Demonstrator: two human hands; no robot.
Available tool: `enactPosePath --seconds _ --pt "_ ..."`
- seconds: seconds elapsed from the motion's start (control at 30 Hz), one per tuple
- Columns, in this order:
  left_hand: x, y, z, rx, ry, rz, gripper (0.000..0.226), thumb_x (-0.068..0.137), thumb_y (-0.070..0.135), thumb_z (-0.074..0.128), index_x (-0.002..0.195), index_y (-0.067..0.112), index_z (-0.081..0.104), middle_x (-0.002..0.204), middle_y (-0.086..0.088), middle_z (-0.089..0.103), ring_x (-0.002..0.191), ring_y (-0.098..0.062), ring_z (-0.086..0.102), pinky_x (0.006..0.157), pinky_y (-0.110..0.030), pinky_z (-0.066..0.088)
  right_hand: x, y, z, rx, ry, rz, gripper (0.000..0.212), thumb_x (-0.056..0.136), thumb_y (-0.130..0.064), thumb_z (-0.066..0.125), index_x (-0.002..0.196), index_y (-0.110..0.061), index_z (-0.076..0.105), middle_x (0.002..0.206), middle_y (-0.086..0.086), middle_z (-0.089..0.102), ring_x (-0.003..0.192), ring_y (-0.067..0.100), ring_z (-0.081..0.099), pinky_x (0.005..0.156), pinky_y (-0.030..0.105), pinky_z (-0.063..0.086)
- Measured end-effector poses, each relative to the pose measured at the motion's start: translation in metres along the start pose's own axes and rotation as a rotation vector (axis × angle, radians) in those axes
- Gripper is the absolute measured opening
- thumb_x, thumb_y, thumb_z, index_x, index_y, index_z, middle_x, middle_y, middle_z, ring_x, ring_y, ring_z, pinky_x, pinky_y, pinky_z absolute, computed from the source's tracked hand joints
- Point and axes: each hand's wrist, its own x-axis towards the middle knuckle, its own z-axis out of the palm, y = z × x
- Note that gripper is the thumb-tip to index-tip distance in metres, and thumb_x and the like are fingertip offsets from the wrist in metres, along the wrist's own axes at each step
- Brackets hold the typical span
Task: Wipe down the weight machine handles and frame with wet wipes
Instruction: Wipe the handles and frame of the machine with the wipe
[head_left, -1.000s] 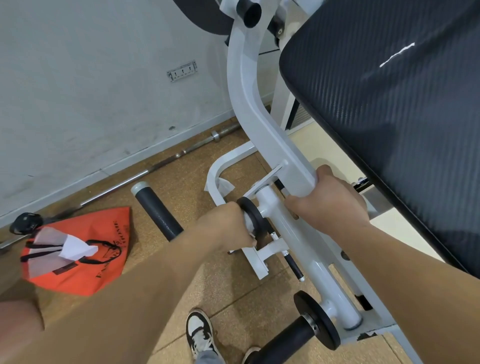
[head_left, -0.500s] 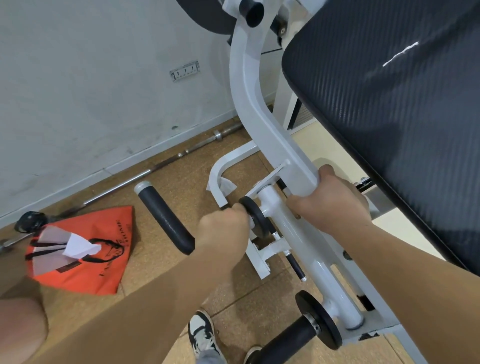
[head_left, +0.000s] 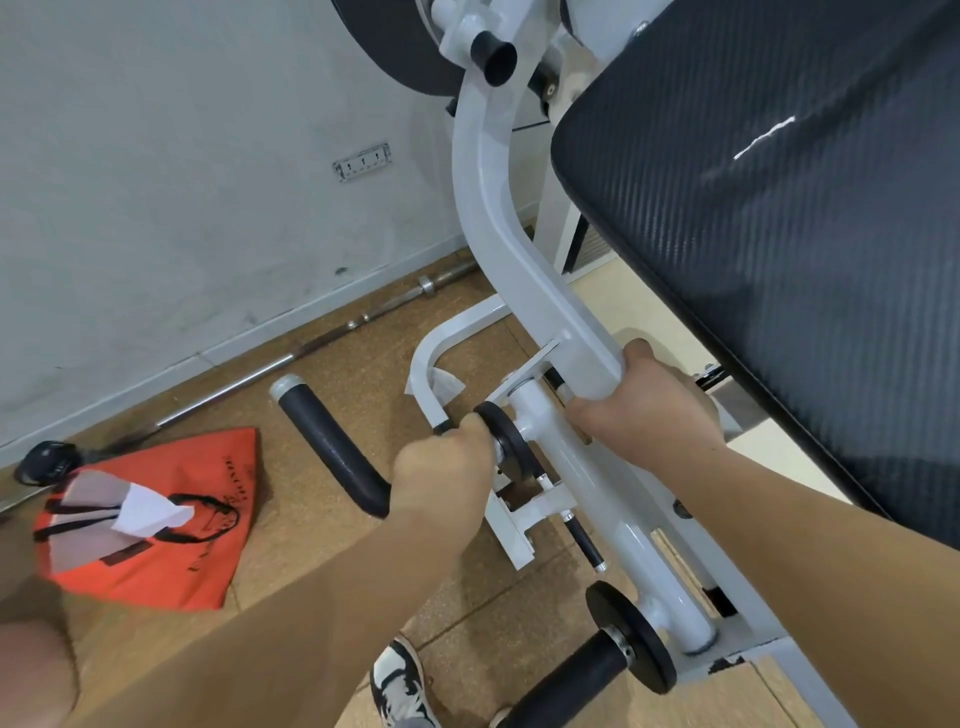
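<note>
left hand (head_left: 441, 470) closed round the inner end of the black padded handle (head_left: 327, 441), right against the black disc (head_left: 506, 447). right hand (head_left: 647, 410) clamped round the white frame arm (head_left: 488, 218) below its bend, beside the edge of the dark pad (head_left: 779, 234). no wipe shows at either fist, and we cannot tell whether one lies inside the left palm. a white sheet (head_left: 148, 512) stands up from a pack on the orange bag (head_left: 171, 566), well apart on the floor. a crumpled white piece (head_left: 448, 383), perhaps a used wipe, rests against the base tube near the handle's root.

we judge the step to be the wiping of this handle. for a good pass we brace the arm with the right hand so it cannot swing. we draw the left fist outward to the capped end, twisting so the underside is covered. we work round the collar by the disc, where grime collects. a dry wipe calls for a fresh sheet.
</note>
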Motion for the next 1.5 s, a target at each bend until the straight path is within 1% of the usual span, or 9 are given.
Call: enactPosePath --seconds 0.33,0.4,0.53,0.73,0.83,0.97,1.17,1.37,1.5 --pt "-0.039 -0.05 0.009 0.597 0.124 0.333 0.057 0.08 -0.018 0.031 0.131 0.006 0.041 0.083 -0.006 0.062 0.06 -0.023 0.059 0.045 -0.031 0.016 0.0 0.0 -0.001 -0.001 -0.002 0.009 0.058 0.08 -0.065 0.071 0.116 -0.029 0.044 0.091 -0.007 0.057 0.083 0.021 0.059 0.073 0.038 0.05" --pt "-0.038 -0.043 0.002 0.483 0.017 0.222 0.036 0.09 -0.005 0.048 0.123 0.008 0.042 0.071 -0.003 0.051 0.073 -0.025 0.067 0.049 -0.031 0.029 0.0 0.0 0.0 -0.001 -0.006 0.007 0.058 0.08 -0.066 0.071 0.117 -0.03 0.043 0.092 -0.007 0.057 0.087 0.023 0.061 0.076 0.04 0.053" --pt "-0.005 -0.031 -0.016 -0.004 -0.302 0.017 0.012 0.09 0.021 0.063 0.099 0.013 0.062 0.072 -0.001 0.064 0.077 -0.022 0.071 0.074 -0.037 0.062 -0.002 -0.001 0.0 0.005 -0.001 -0.006 0.06 0.081 -0.067 0.073 0.118 -0.032 0.041 0.091 -0.01 0.053 0.09 0.022 0.06 0.08 0.042 0.056" --pt "0.044 -0.054 -0.03 -0.576 -1.196 -0.043 0.041 0.087 0.038 0.078 0.107 0.005 0.066 0.061 -0.011 0.056 0.067 -0.028 0.065 0.088 -0.042 0.059 -0.002 -0.004 0.0 -0.011 0.011 0.008 0.059 0.079 -0.066 0.074 0.115 -0.033 0.041 0.089 -0.012 0.054 0.082 0.016 0.057 0.072 0.036 0.051" --pt "0.031 -0.043 -0.027 -0.427 -0.836 0.08 0.02 0.092 0.026 0.067 0.077 0.013 0.062 0.063 -0.008 0.064 0.059 -0.02 0.063 0.066 -0.032 0.054 -0.003 -0.004 -0.001 -0.014 0.022 0.018 0.057 0.079 -0.067 0.073 0.112 -0.031 0.043 0.091 -0.008 0.06 0.078 0.013 0.058 0.07 0.036 0.05" --pt "-0.031 -0.04 -0.004 0.173 0.023 0.238 0.024 0.089 0.009 0.061 0.108 0.014 0.047 0.088 -0.001 0.064 0.082 -0.022 0.069 0.074 -0.034 0.044 -0.008 -0.012 -0.003 -0.017 0.032 0.057 0.061 0.074 -0.075 0.071 0.106 -0.028 0.049 0.093 -0.005 0.065 0.084 0.021 0.063 0.078 0.039 0.055" --pt "-0.038 -0.069 0.001 0.455 0.137 0.47 0.047 0.09 0.007 0.064 0.127 0.008 0.036 0.103 -0.007 0.069 0.09 -0.026 0.071 0.089 -0.038 0.047 -0.033 -0.023 0.015 -0.174 0.294 0.094 0.077 0.083 -0.084 0.057 0.129 -0.021 0.054 0.117 0.001 0.06 0.11 0.026 0.058 0.08 0.039 0.044" --pt "-0.008 -0.078 -0.038 0.035 -0.473 0.447 0.011 0.091 0.023 0.061 0.094 0.017 0.053 0.084 -0.005 0.074 0.071 -0.019 0.074 0.075 -0.034 0.063 -0.07 -0.04 0.052 -0.294 0.314 0.131 0.125 0.077 -0.076 0.065 0.165 -0.01 0.004 0.161 0.011 0.026 0.15 0.035 0.027 0.124 0.055 0.02" --pt "0.013 -0.071 -0.05 -0.16 -0.92 0.242 0.031 0.089 0.03 0.073 0.107 0.007 0.066 0.085 -0.013 0.076 0.077 -0.026 0.079 0.087 -0.039 0.061 -0.07 -0.033 0.046 -0.417 0.162 0.135 0.156 0.064 -0.072 0.082 0.163 -0.008 -0.021 0.165 0.015 0.01 0.155 0.038 0.016 0.127 0.057 0.016"
